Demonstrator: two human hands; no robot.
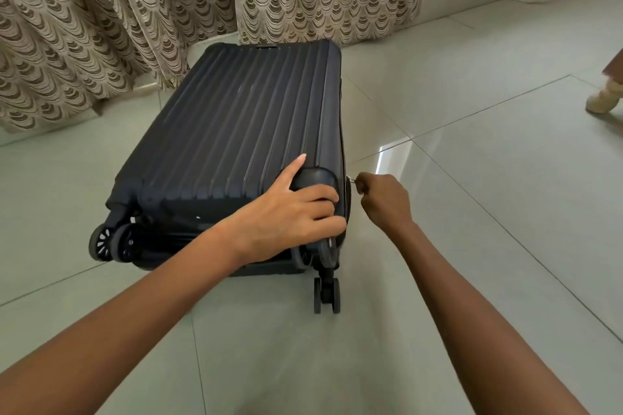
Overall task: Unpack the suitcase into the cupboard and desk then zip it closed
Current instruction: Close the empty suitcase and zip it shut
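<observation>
Head view: right hand (384, 199) pinches the zip pull (352, 179) with curled fingers. Just left of this grip, left hand (290, 212) clasps the near corner of the suitcase (236, 131), which lies flat on the tiled floor (472, 246).

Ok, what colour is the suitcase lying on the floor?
The suitcase is dark navy, almost black, with raised ribs running lengthwise; the head view shows it best.

floor (472, 263): pale glossy tiles | 1 dark suitcase (236, 131) lying flat | 1 shoe (603, 99) at right edge
</observation>
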